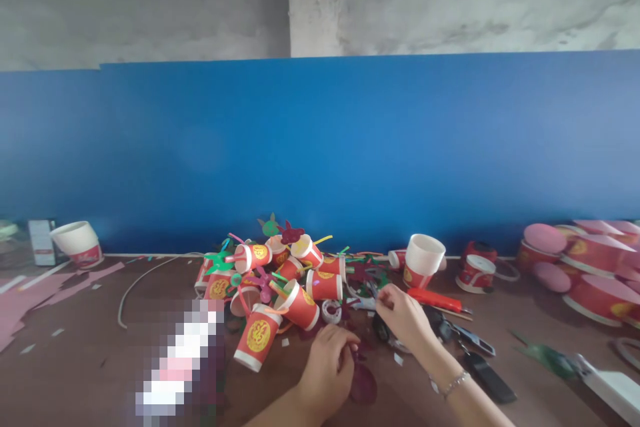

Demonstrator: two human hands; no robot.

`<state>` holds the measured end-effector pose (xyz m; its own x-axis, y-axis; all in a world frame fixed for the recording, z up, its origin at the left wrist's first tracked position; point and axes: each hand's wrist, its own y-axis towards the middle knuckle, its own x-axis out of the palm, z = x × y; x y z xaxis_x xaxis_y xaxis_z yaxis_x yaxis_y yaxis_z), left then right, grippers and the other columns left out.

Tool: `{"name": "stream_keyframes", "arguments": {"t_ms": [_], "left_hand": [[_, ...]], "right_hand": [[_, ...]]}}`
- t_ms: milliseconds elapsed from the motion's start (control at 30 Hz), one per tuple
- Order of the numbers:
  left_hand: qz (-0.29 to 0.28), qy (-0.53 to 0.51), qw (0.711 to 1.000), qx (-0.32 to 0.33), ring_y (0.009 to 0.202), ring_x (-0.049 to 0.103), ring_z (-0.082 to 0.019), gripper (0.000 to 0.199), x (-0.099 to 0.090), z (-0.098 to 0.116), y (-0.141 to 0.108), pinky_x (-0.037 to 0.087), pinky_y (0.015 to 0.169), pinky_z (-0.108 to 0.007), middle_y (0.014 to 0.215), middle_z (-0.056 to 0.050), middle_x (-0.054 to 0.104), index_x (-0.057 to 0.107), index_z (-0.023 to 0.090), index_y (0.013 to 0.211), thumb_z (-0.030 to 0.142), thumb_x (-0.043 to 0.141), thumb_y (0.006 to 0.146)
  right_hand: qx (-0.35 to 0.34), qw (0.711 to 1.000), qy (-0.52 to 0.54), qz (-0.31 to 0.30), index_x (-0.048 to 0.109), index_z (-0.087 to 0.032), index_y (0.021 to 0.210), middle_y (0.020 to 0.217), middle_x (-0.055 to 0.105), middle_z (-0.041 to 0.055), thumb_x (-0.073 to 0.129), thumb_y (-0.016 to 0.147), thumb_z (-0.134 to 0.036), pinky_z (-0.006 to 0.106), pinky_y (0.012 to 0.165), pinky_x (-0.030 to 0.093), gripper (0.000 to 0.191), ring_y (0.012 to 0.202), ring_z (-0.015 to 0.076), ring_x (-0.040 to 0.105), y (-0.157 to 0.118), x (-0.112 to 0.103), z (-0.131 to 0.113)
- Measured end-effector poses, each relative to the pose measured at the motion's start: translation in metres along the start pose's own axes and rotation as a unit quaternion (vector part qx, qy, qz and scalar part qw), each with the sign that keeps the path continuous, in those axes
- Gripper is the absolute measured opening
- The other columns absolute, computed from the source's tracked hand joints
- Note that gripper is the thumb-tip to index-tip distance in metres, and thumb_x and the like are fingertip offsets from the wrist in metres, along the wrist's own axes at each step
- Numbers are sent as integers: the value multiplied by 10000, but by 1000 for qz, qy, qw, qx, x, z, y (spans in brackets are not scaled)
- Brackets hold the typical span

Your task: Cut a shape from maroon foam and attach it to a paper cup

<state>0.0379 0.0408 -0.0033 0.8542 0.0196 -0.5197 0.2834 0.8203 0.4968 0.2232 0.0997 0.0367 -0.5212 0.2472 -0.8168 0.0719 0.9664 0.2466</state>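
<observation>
My left hand is closed near the front of the table, fingers curled at a dark maroon paper cutout with a rounded lower part. My right hand is farther out and to the right, its fingertips pinched together; what they hold, if anything, is too small to make out. Just past my left hand lies a roll of white tape. Left of it is a heap of red paper cups with yellow emblems, coloured straws and cutouts such as a green one.
A stacked white-topped cup stands behind my right hand, near a red-orange utility knife. Keys with a black fob lie to the right. Pink-topped cups crowd the far right. A blue partition borders the back; pink paper lies left.
</observation>
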Motion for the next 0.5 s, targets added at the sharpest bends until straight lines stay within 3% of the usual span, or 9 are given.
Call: {"name": "stream_keyframes", "arguments": {"t_ms": [67, 133, 233, 333, 500], "left_hand": [[3, -11, 1000, -8, 793, 588, -193, 264, -1, 0, 0, 451, 736, -305, 798, -67, 653, 621, 167, 847, 13, 424, 761], [6, -20, 1000, -22, 786, 592, -190, 275, -3, -2, 1, 455, 724, -299, 791, -65, 653, 623, 168, 851, 11, 416, 762], [17, -41, 998, -34, 733, 594, -175, 277, -6, -5, 3, 458, 683, -277, 751, -53, 650, 624, 172, 805, 5, 413, 740], [38, -60, 996, -54, 705, 599, -171, 271, -8, -9, 6, 458, 670, -271, 730, -52, 649, 622, 169, 775, 10, 409, 722], [54, -92, 991, -76, 690, 605, -170, 256, -5, -14, 7, 454, 648, -261, 717, -48, 643, 616, 162, 784, 24, 410, 720]], "right_hand": [[-64, 998, -12, 3, 597, -192, 894, 774, 665, 43, 501, 729, -247, 282, 658, 428, 199, 730, 210, 612, 2, 3, -21], [-158, 987, -16, 2, 570, -170, 1083, 1075, 626, 101, 516, 692, -189, 327, 864, 404, 396, 1035, 249, 544, 6, 10, -38], [-197, 978, -46, -46, 453, -167, 1287, 1328, 475, 123, 523, 622, -115, 375, 971, 336, 671, 1219, 271, 399, 17, 23, -51], [-207, 972, -73, -87, 406, -198, 1336, 1371, 438, 106, 524, 625, -96, 398, 979, 324, 728, 1229, 274, 380, 27, 31, -52], [-251, 962, -80, -67, 527, -180, 1231, 1249, 549, 108, 520, 671, -122, 414, 985, 316, 563, 1190, 278, 396, 31, 28, -48]]}}
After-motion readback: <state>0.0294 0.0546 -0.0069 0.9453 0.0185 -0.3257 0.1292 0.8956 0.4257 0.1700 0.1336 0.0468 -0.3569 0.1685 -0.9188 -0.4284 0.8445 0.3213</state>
